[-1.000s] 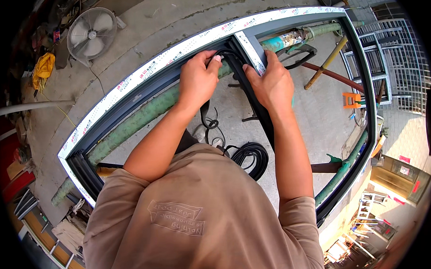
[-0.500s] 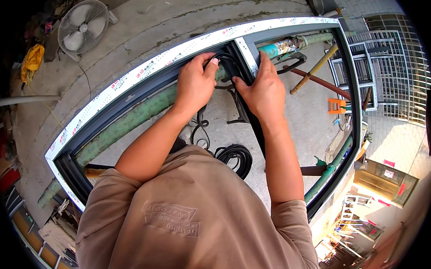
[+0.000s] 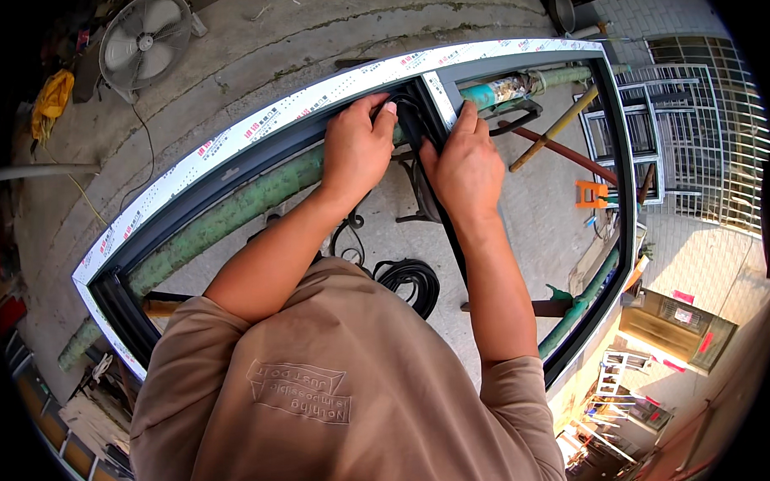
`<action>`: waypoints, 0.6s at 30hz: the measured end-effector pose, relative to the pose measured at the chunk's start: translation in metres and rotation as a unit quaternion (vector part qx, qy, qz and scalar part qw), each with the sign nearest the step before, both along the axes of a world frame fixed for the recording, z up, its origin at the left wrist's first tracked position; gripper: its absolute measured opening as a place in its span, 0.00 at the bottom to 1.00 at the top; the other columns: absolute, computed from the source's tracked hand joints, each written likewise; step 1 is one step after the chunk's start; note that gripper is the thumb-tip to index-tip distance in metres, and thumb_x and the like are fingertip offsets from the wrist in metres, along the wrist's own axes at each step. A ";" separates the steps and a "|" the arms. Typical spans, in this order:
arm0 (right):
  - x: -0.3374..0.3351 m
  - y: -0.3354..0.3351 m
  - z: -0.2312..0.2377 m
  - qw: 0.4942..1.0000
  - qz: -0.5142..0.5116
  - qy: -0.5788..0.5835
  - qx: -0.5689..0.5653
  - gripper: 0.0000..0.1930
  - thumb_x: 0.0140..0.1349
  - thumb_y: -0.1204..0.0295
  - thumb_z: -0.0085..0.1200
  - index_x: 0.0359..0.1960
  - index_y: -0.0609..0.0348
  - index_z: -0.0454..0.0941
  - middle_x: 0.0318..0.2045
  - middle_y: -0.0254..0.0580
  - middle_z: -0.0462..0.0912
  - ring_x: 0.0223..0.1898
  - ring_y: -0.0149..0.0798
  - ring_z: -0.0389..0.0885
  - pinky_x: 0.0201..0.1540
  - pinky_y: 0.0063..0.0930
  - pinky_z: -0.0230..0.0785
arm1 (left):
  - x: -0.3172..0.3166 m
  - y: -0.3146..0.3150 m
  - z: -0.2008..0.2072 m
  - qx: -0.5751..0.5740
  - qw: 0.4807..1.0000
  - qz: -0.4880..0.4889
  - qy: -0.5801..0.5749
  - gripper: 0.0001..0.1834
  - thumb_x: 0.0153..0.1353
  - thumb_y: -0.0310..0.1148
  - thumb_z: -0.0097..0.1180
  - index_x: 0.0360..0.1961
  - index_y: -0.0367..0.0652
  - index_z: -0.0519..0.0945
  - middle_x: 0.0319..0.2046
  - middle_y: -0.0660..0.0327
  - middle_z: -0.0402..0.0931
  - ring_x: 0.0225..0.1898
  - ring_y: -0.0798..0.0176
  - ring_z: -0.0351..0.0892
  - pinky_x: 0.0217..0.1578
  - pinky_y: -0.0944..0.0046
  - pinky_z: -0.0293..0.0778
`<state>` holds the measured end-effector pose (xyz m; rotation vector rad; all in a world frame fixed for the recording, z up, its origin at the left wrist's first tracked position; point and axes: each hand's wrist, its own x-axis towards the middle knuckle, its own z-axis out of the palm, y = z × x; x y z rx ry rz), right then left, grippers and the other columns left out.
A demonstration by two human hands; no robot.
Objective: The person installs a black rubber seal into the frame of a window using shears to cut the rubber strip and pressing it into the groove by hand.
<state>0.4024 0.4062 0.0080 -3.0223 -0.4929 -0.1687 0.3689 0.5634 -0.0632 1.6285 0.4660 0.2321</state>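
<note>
Pedestal-type fan [image 3: 146,42], grey: on the floor at far left, well apart from the work.
Window frame [image 3: 254,130], dark profile, white printed film on its face: spans the view, long rail beyond the hands.
Green pipe [image 3: 256,191], worn: beneath the frame, roughly along the long rail.
Left hand [image 3: 361,148]: at the rail's inner side. Grip: thumb and fingertips together, apparently pinching the black gasket strip.
Black gasket strip [image 3: 411,112]: bends in a small arc from the left grip's tips, to the right, into the corner of rail and mullion. Beyond the bend, its long axis follows the mullion's left side back toward the body. The left hand is nearer the bend, the right nearer the straight run.
Coil of black strip [image 3: 412,287]: on the floor, below and between the forearms.
Mullion [image 3: 439,101], white-filmed face: meets the rail just right of the left grip.
Right hand [image 3: 466,170]: grip clamped across the mullion, thumb on its left side, fingers on its right. Whether the thumb bears on the strip, cannot tell.
Orange stool [image 3: 590,194]: floor, right, well apart.
</note>
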 end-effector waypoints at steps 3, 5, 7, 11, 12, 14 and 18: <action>0.003 0.000 -0.006 0.998 0.037 -0.049 0.012 0.48 0.62 0.56 0.77 0.75 0.75 0.68 0.55 0.63 0.86 0.53 0.64 0.90 0.52 0.52 0.86 | 0.003 0.001 -0.003 0.005 1.000 0.001 0.002 0.23 0.82 0.39 0.61 0.65 0.29 0.85 0.43 0.53 0.95 0.25 0.67 0.86 0.29 0.62 0.82; 0.007 0.007 -0.008 0.993 0.067 -0.092 0.018 0.47 0.62 0.57 0.77 0.74 0.76 0.68 0.53 0.61 0.84 0.55 0.63 0.89 0.52 0.50 0.87 | 0.003 0.001 -0.002 0.009 1.000 0.000 0.005 0.23 0.82 0.39 0.62 0.65 0.28 0.85 0.43 0.53 0.95 0.25 0.67 0.86 0.29 0.62 0.82; 0.017 0.021 -0.005 0.998 0.042 -0.045 0.020 0.49 0.63 0.53 0.76 0.74 0.78 0.67 0.56 0.63 0.83 0.57 0.63 0.88 0.53 0.48 0.86 | 0.004 0.002 0.001 0.004 1.000 -0.002 0.017 0.24 0.82 0.39 0.62 0.65 0.28 0.86 0.42 0.53 0.95 0.24 0.67 0.85 0.29 0.62 0.82; 0.024 0.023 -0.010 0.999 0.022 -0.011 0.037 0.48 0.64 0.50 0.76 0.74 0.77 0.69 0.58 0.65 0.84 0.57 0.65 0.89 0.55 0.49 0.86 | 0.007 0.000 -0.010 0.018 1.000 0.011 -0.006 0.24 0.82 0.39 0.62 0.65 0.28 0.86 0.41 0.54 0.95 0.24 0.67 0.85 0.28 0.62 0.81; 0.023 0.019 -0.011 0.997 0.028 -0.021 0.064 0.47 0.64 0.50 0.76 0.72 0.76 0.71 0.58 0.65 0.85 0.56 0.65 0.89 0.56 0.50 0.85 | 0.008 -0.002 -0.010 0.010 0.999 0.025 -0.017 0.21 0.79 0.39 0.63 0.60 0.30 0.88 0.39 0.46 0.93 0.31 0.53 0.90 0.37 0.55 0.84; 0.025 0.013 -0.013 0.991 0.041 -0.050 0.116 0.42 0.66 0.51 0.76 0.69 0.73 0.75 0.57 0.66 0.88 0.55 0.66 0.91 0.57 0.53 0.84 | 0.006 -0.004 -0.009 0.000 0.999 0.039 -0.025 0.20 0.77 0.39 0.64 0.56 0.31 0.91 0.38 0.39 0.92 0.39 0.39 0.94 0.46 0.48 0.86; 0.029 0.011 -0.012 0.989 0.036 -0.032 0.139 0.40 0.66 0.52 0.76 0.68 0.72 0.76 0.56 0.68 0.89 0.55 0.67 0.91 0.58 0.54 0.84 | 0.005 -0.002 -0.003 -0.011 1.000 0.020 -0.006 0.21 0.79 0.39 0.64 0.61 0.30 0.88 0.40 0.46 0.93 0.30 0.54 0.90 0.36 0.56 0.83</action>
